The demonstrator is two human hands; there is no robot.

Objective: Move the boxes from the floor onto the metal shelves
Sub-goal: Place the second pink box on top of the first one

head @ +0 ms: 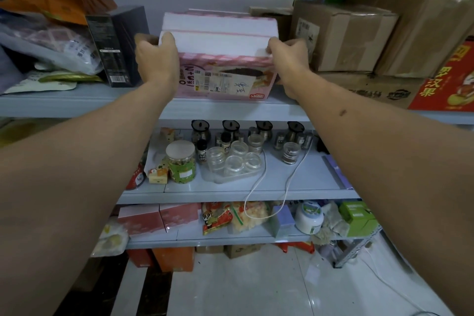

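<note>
Hands are gripping a pink box [225, 79] on the shelf [77, 102]: left hand [156, 59] and right hand [288, 58], fingers curling round its top corners.

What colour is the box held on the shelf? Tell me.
Pink and white box, seen in the head view.

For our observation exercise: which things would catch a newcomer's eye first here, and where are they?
The pink box stands out, at the front of the upper shelf, gripped at its top corners by the left hand and right hand. Next come the jars on the shelf below and the bright red box at far right.
</note>
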